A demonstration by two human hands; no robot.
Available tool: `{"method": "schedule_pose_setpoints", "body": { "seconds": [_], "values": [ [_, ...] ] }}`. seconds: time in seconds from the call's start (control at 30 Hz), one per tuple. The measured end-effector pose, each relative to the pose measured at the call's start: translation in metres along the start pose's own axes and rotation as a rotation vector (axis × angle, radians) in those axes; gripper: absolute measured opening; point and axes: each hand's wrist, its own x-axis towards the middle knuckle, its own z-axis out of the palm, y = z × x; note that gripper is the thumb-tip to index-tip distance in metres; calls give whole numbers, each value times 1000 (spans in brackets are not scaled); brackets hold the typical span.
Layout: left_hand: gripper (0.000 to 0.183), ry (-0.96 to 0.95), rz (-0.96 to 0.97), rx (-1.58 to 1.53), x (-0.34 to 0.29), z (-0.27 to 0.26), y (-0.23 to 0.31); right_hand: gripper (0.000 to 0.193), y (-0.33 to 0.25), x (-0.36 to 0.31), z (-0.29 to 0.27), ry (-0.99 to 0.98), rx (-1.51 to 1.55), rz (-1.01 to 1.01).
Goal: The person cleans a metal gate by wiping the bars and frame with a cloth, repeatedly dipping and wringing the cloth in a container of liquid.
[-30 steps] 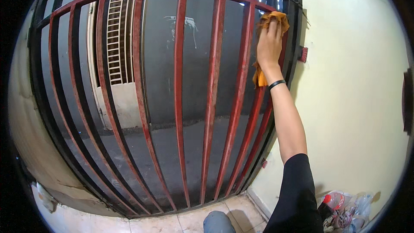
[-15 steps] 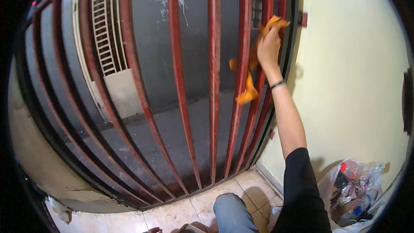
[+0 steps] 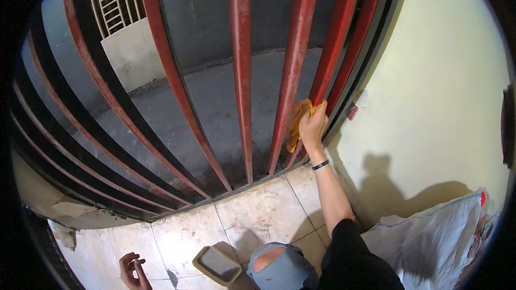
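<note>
My right hand is closed on an orange cloth, bunched round the lower part of a red gate bar toward the right end of the gate. Part of the cloth hangs to the left of my fingers. At the lower left, over the tiles, my left hand has its fingers loosely bent and apart, holding nothing that I can see. A shallow rectangular tub with greyish liquid stands on the floor between my left hand and my knee.
More upright red bars span the view, with a grey paved strip behind them. A pale wall rises on the right, above a white sack on the floor. My bent knee is at the bottom.
My right hand has come down along the bars with the cloth, from high up to near their lower ends. The view has tilted downward. My left hand and the tub show more fully.
</note>
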Motion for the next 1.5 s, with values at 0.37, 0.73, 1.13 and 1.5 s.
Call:
{"method": "schedule_pose_setpoints", "body": {
  "seconds": [0.37, 0.73, 1.13, 1.5],
  "values": [
    [26, 39, -53, 23, -35, 20, 78, 31, -47, 74, 13, 188, 110, -164],
    [15, -73, 57, -43, 14, 72, 92, 30, -117, 158, -12, 142, 8, -102],
    [18, -65, -148, -631, 44, 149, 22, 44, 62, -112, -2, -329, -248, 170],
    [24, -221, -178, -778, 44, 151, 26, 36, -61, -59, -131, -513, 805, 1213]
  ]
}}
